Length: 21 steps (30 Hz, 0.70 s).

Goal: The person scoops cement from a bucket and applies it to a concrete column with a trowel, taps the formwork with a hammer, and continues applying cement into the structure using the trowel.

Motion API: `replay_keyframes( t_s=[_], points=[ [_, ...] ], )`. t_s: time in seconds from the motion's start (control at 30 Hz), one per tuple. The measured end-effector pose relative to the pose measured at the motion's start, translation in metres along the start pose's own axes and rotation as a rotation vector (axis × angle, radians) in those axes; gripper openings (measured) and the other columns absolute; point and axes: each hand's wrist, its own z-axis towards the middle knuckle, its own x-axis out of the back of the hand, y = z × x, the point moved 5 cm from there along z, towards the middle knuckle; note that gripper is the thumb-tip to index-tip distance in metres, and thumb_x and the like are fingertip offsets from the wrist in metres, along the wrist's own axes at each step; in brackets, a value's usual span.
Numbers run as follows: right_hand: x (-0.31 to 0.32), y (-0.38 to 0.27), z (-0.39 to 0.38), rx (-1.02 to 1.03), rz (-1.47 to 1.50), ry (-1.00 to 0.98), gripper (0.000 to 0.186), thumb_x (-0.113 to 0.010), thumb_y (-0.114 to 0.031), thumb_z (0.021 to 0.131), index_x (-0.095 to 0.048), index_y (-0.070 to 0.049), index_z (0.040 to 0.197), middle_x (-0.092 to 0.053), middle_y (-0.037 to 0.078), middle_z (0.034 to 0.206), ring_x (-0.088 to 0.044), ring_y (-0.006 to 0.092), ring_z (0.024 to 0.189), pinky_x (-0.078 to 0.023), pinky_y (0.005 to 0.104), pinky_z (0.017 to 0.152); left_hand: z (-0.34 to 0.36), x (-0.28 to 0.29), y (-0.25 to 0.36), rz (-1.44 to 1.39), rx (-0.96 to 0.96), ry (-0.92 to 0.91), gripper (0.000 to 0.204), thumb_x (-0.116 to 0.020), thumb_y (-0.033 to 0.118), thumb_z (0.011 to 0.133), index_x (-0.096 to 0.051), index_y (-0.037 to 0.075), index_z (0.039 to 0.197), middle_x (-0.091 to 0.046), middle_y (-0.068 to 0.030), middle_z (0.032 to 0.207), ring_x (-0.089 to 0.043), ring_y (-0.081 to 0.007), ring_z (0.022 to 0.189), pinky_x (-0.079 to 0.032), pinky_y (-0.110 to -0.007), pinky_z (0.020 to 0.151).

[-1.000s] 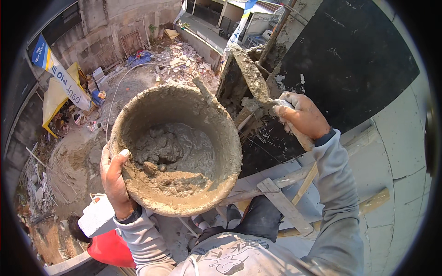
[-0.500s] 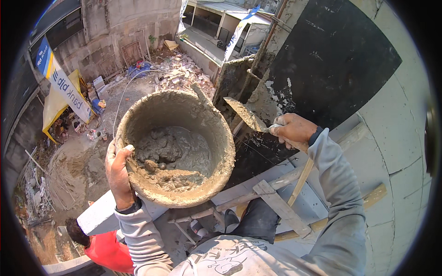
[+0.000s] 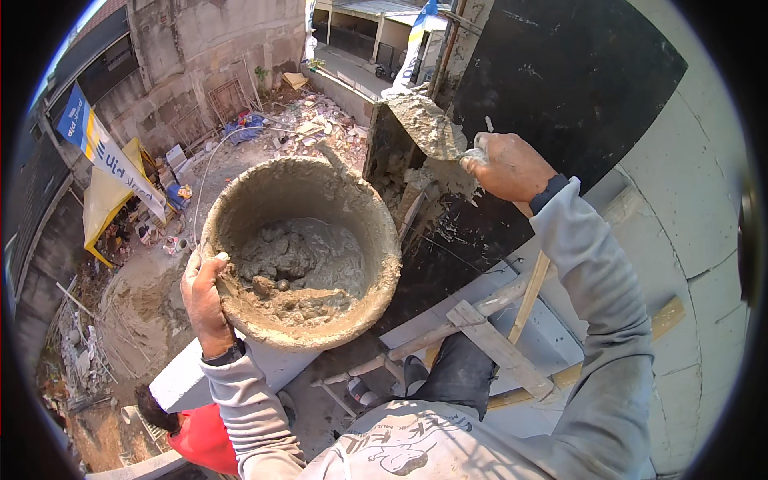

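Note:
My left hand (image 3: 205, 308) grips the left rim of a mortar-caked bucket (image 3: 382, 300), thumb over the edge. Wet grey mortar (image 3: 320, 260) lies in its bottom, with a browner heap toward the near side. In my right hand (image 3: 510, 166) is the handle of a trowel (image 3: 426, 128), its blade coated with mortar and pointing up and left. The blade is over the mortar-smeared end of a wall, beside a black-coated panel (image 3: 552, 88). Wet mortar (image 3: 452, 178) shows just beneath the blade. My right fingers are wrapped round the handle and hide most of it.
Wooden scaffold poles (image 3: 504, 352) cross below my right arm. A pale block (image 3: 180, 376) lies under the bucket, near a person in red (image 3: 204, 440). Far below are a sand pile (image 3: 132, 312), rubble (image 3: 320, 120) and a yellow canopy (image 3: 100, 212). Pale block wall (image 3: 672, 208) rises at right.
My right hand and the trowel have moved up, and the blade now sits higher over the wall end. My left hand still holds the bucket, which has shifted only slightly.

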Motion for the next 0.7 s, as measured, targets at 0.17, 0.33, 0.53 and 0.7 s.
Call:
replay_keyframes(
  t_s=[0.17, 0.33, 0.53, 0.7],
  points=[
    [-0.069, 0.012, 0.004, -0.276, 1.056, -0.275, 0.024, -0.058, -0.026, 0.101, -0.06, -0.004, 0.092, -0.058, 0.004, 0.07, -0.057, 0.0159, 0.052, -0.048, 0.0332, 0.048, 0.01, 0.011, -0.006, 0.035, -0.007, -0.003, 0.039, -0.054, 0.004, 0.089, -0.059, -0.008, 0.126, -0.069, -0.013, 0.112, -0.07, -0.0203, 0.092, -0.058, -0.031, 0.082],
    [-0.105, 0.005, -0.005, -0.242, 1.335, -0.01, 0.023, -0.057, -0.025, 0.101, -0.057, -0.005, 0.089, -0.057, 0.004, 0.07, -0.057, 0.0155, 0.053, -0.048, 0.0328, 0.048, 0.028, 0.015, -0.013, 0.023, 0.054, -0.004, 0.035, -0.053, 0.004, 0.087, -0.06, -0.006, 0.12, -0.07, -0.0132, 0.103, -0.07, -0.0231, 0.084, -0.059, -0.036, 0.079],
    [-0.175, -0.018, -0.065, -0.329, 1.298, -0.098, 0.019, -0.061, -0.019, 0.099, -0.058, -0.003, 0.09, -0.058, 0.005, 0.069, -0.058, 0.015, 0.051, -0.049, 0.0324, 0.048, 0.052, 0.026, -0.015, -0.078, 0.185, -0.065, 0.046, -0.05, 0.003, 0.085, -0.054, -0.006, 0.13, -0.069, -0.0194, 0.112, -0.072, -0.0325, 0.094, -0.062, -0.046, 0.088],
    [-0.241, -0.031, -0.099, -0.428, 1.503, -0.31, 0.016, -0.064, -0.016, 0.094, -0.059, -0.002, 0.093, -0.058, 0.006, 0.072, -0.058, 0.0174, 0.054, -0.05, 0.0339, 0.049, 0.039, -0.004, 0.001, -0.121, 0.257, -0.101, 0.045, -0.049, 0.002, 0.085, -0.055, -0.007, 0.128, -0.069, -0.0199, 0.112, -0.072, -0.0322, 0.093, -0.062, -0.046, 0.087]
  ],
)
